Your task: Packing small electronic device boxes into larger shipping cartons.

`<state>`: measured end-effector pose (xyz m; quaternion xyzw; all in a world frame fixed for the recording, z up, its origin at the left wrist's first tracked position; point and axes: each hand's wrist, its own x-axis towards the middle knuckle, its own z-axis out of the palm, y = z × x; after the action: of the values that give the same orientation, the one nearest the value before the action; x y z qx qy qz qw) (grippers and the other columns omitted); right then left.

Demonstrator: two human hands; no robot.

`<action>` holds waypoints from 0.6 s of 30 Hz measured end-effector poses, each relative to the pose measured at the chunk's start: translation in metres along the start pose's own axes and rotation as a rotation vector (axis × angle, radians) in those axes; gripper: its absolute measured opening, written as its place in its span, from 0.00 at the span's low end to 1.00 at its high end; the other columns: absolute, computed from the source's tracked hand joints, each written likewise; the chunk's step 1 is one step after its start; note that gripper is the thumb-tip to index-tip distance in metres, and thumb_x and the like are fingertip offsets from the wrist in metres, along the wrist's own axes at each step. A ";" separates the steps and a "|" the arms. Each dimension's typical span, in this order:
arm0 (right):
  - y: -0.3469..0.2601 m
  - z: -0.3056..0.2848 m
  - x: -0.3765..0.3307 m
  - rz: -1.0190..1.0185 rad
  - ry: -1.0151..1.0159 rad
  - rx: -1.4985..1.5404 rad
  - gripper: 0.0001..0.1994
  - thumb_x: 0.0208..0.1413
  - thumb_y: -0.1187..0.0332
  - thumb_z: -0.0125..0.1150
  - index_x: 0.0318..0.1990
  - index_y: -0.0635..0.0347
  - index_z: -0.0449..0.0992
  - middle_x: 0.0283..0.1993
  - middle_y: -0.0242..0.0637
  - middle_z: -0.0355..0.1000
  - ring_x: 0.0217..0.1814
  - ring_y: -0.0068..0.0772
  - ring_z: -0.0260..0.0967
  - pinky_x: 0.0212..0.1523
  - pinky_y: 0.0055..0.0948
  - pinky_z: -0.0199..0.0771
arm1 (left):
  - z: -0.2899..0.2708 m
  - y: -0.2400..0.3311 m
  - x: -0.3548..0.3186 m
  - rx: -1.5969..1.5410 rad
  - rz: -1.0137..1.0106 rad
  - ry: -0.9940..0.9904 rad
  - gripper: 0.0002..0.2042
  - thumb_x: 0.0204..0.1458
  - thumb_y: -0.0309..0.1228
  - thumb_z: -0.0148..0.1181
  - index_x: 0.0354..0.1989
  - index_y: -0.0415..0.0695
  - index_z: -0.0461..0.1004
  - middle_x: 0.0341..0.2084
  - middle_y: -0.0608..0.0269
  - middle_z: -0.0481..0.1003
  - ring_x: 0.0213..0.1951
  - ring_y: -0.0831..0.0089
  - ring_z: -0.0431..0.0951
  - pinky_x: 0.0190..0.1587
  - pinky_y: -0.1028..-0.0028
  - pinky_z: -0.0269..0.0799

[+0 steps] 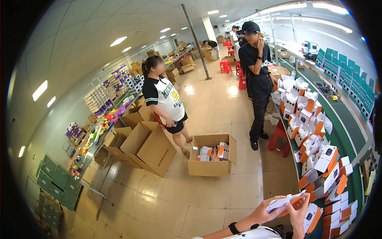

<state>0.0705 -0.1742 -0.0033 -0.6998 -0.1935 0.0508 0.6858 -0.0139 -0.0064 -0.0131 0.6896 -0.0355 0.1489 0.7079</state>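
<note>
At the lower right, both my hands are closed around a small white and orange box point(277, 204). My left hand point(263, 212) grips its left end, with a black band round the wrist. On the right end are the fingers of my right hand point(298, 212). The box is tilted, and its orange inner side shows near the right fingers. Just beyond my hands, many white and orange boxes point(327, 157) are heaped on the green conveyor bench point(345, 147), several with flaps up and white bags sticking out. Another such box point(311, 218) lies right beside my right hand.
An open carton point(209, 168) with similar boxes stands on the floor ahead. Larger empty cartons point(147, 149) are left of it. One person point(167, 95) stands by them; another person point(254, 67) stands at the bench near a red stool point(279, 141). Teal boxes point(350, 75) line the shelf.
</note>
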 end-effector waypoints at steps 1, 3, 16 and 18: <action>-0.002 0.002 0.001 0.000 0.001 0.001 0.30 0.44 0.77 0.73 0.47 0.55 0.55 0.43 0.34 0.65 0.43 0.23 0.67 0.43 0.21 0.69 | -0.002 0.001 0.001 0.000 -0.005 -0.018 0.22 0.56 0.27 0.61 0.61 0.41 0.71 0.51 0.58 0.78 0.49 0.73 0.78 0.53 0.72 0.72; -0.010 0.007 0.003 0.009 0.011 0.087 0.27 0.45 0.79 0.72 0.45 0.56 0.56 0.41 0.35 0.66 0.42 0.23 0.70 0.44 0.22 0.72 | -0.006 -0.002 0.002 -0.016 -0.020 -0.018 0.22 0.56 0.27 0.61 0.61 0.41 0.71 0.50 0.58 0.78 0.49 0.73 0.78 0.53 0.73 0.72; -0.009 0.012 0.011 -0.009 -0.017 0.094 0.27 0.42 0.84 0.73 0.46 0.59 0.62 0.42 0.37 0.72 0.43 0.26 0.75 0.48 0.25 0.76 | -0.019 0.019 0.005 0.058 0.046 0.047 0.21 0.56 0.29 0.61 0.58 0.40 0.72 0.47 0.55 0.80 0.46 0.72 0.80 0.52 0.73 0.73; -0.010 0.011 0.011 0.028 -0.087 0.018 0.25 0.40 0.82 0.75 0.44 0.61 0.66 0.40 0.34 0.72 0.43 0.24 0.74 0.47 0.25 0.76 | -0.016 0.023 0.004 0.078 0.035 0.047 0.21 0.55 0.28 0.62 0.59 0.40 0.72 0.47 0.55 0.80 0.46 0.72 0.80 0.52 0.73 0.73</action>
<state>0.0749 -0.1605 0.0078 -0.6932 -0.2128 0.0927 0.6823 -0.0190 0.0104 0.0090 0.7121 -0.0251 0.1788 0.6785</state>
